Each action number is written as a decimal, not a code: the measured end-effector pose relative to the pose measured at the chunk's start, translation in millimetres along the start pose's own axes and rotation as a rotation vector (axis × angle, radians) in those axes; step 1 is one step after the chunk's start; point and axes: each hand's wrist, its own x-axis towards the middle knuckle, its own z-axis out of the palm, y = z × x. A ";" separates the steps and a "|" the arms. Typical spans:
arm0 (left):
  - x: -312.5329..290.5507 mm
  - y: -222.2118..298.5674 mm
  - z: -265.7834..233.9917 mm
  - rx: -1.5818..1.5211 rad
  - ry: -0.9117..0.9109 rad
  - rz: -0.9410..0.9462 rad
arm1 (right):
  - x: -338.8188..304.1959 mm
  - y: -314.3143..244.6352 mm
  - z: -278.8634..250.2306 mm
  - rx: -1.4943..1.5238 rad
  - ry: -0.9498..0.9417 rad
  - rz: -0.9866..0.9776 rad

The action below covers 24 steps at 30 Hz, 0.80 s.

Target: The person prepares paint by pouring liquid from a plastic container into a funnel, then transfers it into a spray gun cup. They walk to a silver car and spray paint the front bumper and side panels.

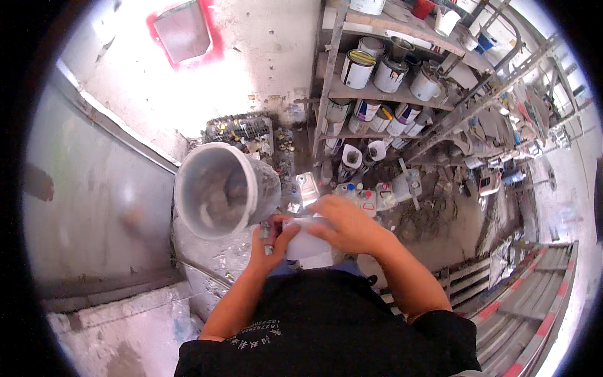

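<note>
In front of my waist, my left hand (pixel 266 246) is closed round a small silver and reddish metal fitting (pixel 267 237), whose kind is partly hidden by the fingers. Beside it, between both hands, is a smooth white thing (pixel 306 242), a cup or folded sheet; I cannot tell which. My right hand (pixel 347 224) reaches over its far edge with bent fingers gripping it, slightly blurred. Just left of my hands stands a large translucent plastic bin (pixel 252 188) with a stained inside.
Shelves (pixel 387 95) with dirty paint cans (pixel 358 68) rise ahead to the right. Jugs with coloured caps (pixel 366 202) and an open metal can (pixel 307 186) stand on the floor. Behind the bin sits a crate of small items (pixel 242 131). A red-and-silver ladder (pixel 527 298) lies at lower right.
</note>
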 end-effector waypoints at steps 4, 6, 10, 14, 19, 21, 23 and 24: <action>8.4 15.9 -35.4 0.101 -0.122 -0.071 | 23.4 -21.4 30.8 0.011 -0.259 0.186; 12.4 26.4 -51.6 0.084 -0.201 -0.155 | 24.7 -25.5 37.8 0.031 -0.233 0.215; 13.7 26.2 -74.4 0.118 -0.239 -0.163 | 30.9 -39.6 41.5 0.087 -0.170 0.249; 17.8 18.5 -84.5 0.164 -0.256 -0.059 | 32.5 -45.1 45.9 0.089 -0.172 0.248; 25.6 10.1 -90.9 0.139 -0.316 -0.146 | 33.0 -43.0 47.1 0.062 -0.137 0.276; 23.2 10.3 -88.9 0.160 -0.326 -0.153 | 28.9 -37.7 40.8 0.035 -0.107 0.314; 20.3 10.8 -88.8 0.207 -0.332 -0.112 | 25.7 -34.1 32.9 0.045 -0.083 0.327; 19.2 7.9 -89.5 0.238 -0.336 -0.068 | 24.4 -32.9 29.6 0.051 -0.072 0.334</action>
